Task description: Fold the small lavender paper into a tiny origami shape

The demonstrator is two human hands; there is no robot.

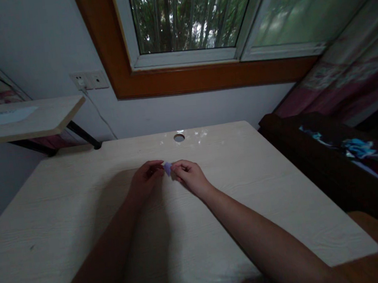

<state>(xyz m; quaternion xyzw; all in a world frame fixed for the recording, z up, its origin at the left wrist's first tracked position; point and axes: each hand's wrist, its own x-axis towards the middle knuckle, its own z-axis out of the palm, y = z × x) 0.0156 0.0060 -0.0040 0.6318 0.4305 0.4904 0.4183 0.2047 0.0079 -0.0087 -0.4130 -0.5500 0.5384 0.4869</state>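
Observation:
A small purple piece (167,168), which looks like folded paper with a pointed lower end, is between my two hands just above the desk. My right hand (189,174) pinches its right side between thumb and fingers. At its left edge are the curled fingertips of my left hand (145,178), with thumb and forefinger bent towards it. The fingers cover parts of the piece, so its full shape cannot be made out. Under both forearms lies the pale wood-grain desk (200,244).
A round cable hole (179,137) is near the desk's back edge. On the left, a raised shelf (28,124) on black legs holds a white sheet. A cable (100,112) hangs from the wall socket (90,80). Dark furniture with blue cloth (358,147) stands right of the desk.

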